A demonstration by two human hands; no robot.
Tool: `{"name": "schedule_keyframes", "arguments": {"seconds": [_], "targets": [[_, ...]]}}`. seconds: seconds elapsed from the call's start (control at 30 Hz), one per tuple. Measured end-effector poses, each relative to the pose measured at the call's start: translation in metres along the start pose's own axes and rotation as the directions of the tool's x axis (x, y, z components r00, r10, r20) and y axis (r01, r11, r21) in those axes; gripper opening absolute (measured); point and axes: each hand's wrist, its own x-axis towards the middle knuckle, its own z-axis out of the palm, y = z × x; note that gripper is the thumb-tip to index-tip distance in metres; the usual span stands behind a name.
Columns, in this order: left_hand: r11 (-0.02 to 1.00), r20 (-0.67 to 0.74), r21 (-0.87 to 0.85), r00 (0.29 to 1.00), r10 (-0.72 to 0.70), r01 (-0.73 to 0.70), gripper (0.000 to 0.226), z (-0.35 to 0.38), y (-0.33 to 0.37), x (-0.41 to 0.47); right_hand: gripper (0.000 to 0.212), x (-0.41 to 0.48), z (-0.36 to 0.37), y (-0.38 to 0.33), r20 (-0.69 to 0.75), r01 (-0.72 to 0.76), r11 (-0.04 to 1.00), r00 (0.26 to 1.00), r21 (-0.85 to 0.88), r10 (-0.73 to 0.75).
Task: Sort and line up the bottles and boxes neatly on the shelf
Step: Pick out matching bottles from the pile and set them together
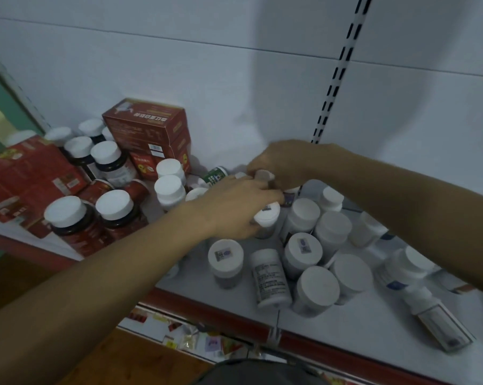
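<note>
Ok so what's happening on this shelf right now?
A person is sorting a cluttered shelf. The left hand grips a white-capped bottle mid-shelf, and the right hand just behind pinches a small pale item too blurred to identify. On the left sit red boxes and dark bottles; white bottles stand grouped on the right, and a labelled bottle lies on its side. No neat rows yet.

Left hand (pixel 234 209), right hand (pixel 284 162) bare; forearms (pixel 118 276) bare to frame edge, 8 and 3 o'clock; dark grey garment (pixel 251 372) at 6 o'clock.
</note>
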Motion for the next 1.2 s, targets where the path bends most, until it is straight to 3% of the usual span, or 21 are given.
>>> {"name": "schedule_keyframes", "arguments": {"seconds": [0.13, 0.2, 0.27, 0.37, 0.43, 0.53, 0.67, 0.77, 0.93, 1.07, 1.2], "targets": [[1.000, -0.001, -0.013, 1.000, 0.010, -0.010, 0.059, 0.008, 0.009, 0.005, 0.017, -0.006, -0.001, 0.007, 0.115, 0.003, 1.000, 0.993, -0.002, -0.003], [0.996, -0.023, -0.076, 0.999, 0.048, -0.050, 0.061, -0.004, 0.003, -0.003, 0.020, -0.007, -0.004, 0.010, 0.062, -0.019, 0.996, 0.998, 0.090, 0.013], [0.986, -0.090, -0.159, 0.995, 0.040, -0.054, 0.051, -0.027, -0.011, -0.018, 0.015, 0.001, -0.002, 0.012, -0.080, 0.040, 0.988, 0.996, 0.152, -0.028], [0.991, -0.113, -0.078, 0.987, -0.114, 0.106, 0.022, -0.065, -0.042, -0.029, 0.018, 0.021, 0.004, -0.002, -0.183, 0.101, 0.976, 0.981, 0.191, -0.066], [0.961, 0.014, 0.075, 0.963, -0.269, 0.267, 0.006, -0.071, -0.065, -0.023, 0.030, 0.039, 0.007, -0.013, -0.133, 0.095, 0.984, 0.988, 0.150, -0.075], [0.942, 0.136, 0.157, 0.939, -0.317, 0.296, 0.016, -0.056, -0.084, -0.003, 0.039, 0.058, 0.012, -0.020, -0.068, 0.152, 0.986, 0.987, 0.071, -0.147], [0.914, 0.376, 0.140, 0.833, -0.405, 0.381, 0.029, -0.041, -0.089, 0.017, 0.029, 0.070, 0.028, -0.016, -0.056, 0.224, 0.973, 0.972, -0.050, -0.226], [0.883, 0.396, 0.168, 0.791, -0.467, 0.437, 0.068, -0.033, -0.100, 0.025, 0.042, 0.065, 0.032, -0.007, -0.082, 0.189, 0.981, 0.979, 0.052, -0.184], [0.868, 0.425, 0.128, 0.764, -0.486, 0.481, 0.077, -0.024, -0.107, 0.031, 0.052, 0.040, 0.025, 0.009, -0.342, 0.175, 0.927, 0.938, 0.332, -0.055], [0.842, 0.457, 0.125, 0.723, -0.518, 0.524, 0.063, -0.025, -0.110, 0.035, 0.047, 0.039, 0.027, 0.008, -0.243, 0.118, 0.960, 0.968, 0.253, -0.055], [0.819, 0.427, 0.141, 0.712, -0.557, 0.556, 0.089, -0.012, -0.107, 0.036, 0.068, 0.028, 0.010, 0.007, -0.202, 0.060, 0.959, 0.979, 0.277, -0.003]]}}
